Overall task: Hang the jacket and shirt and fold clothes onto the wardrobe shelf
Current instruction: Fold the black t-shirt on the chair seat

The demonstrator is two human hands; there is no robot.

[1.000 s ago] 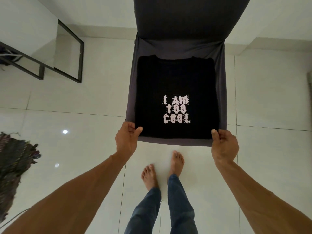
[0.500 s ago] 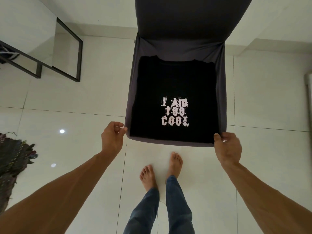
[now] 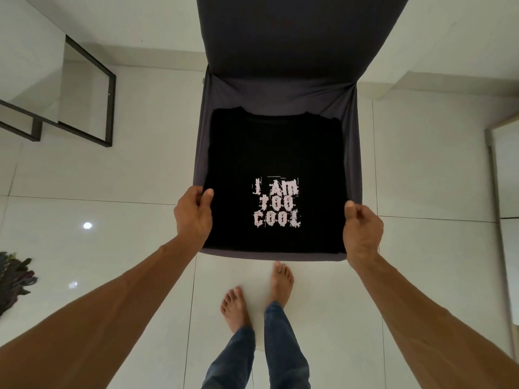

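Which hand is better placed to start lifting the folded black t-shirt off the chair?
Left. The left hand already pinches the black t-shirt at its side edge, thumb on the fabric. The right hand sits curled at the chair seat's corner, its grip unclear.

Dark grey fabric-covered chair (image 3: 280, 88): backrest top cut by upper edge. Dark multicoloured cloth heap (image 3: 14, 279): cut by left edge.

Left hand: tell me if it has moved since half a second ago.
Yes. The left hand has moved inward and forward: it was off the chair's front left corner, over the floor, and now pinches the left edge of the T-shirt.
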